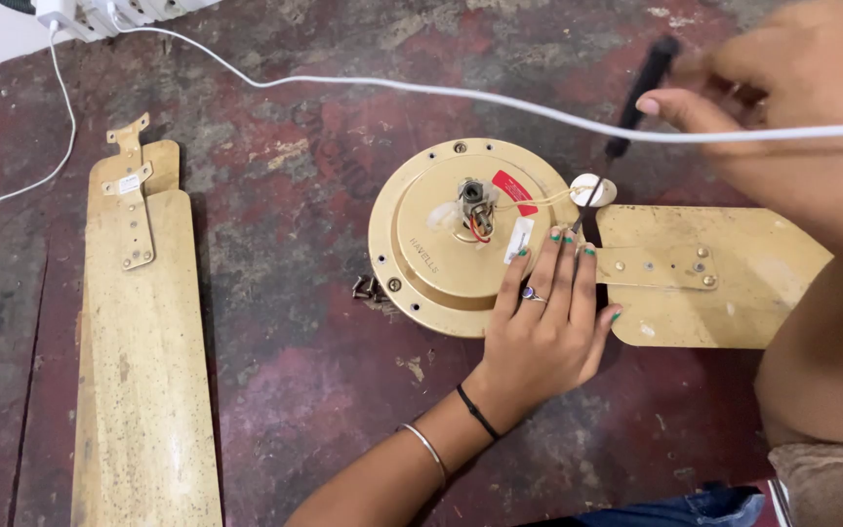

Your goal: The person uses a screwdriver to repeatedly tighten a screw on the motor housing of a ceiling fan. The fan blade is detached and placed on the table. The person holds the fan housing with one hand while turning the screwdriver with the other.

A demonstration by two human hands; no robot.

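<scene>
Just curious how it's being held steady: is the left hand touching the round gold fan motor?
Touching. The head view shows the left hand lying flat on the fan motor, its fingers pressed on the rim beside the blade.

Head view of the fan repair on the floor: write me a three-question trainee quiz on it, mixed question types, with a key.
1. True or false: the left hand rests flat on the gold fan motor housing, beside the blade that is fastened to it.
2. Multiple choice: the right hand holds A) a hammer, B) a black-handled screwdriver, C) a paintbrush.
3. Fill in: a detached fan blade lies on the floor to the ____ of the motor in the picture.

Key: 1 true. 2 B, its tip pointing down at the joint between blade and motor. 3 left; a few loose screws lie by the motor's left edge, and a white cable crosses above.
</scene>
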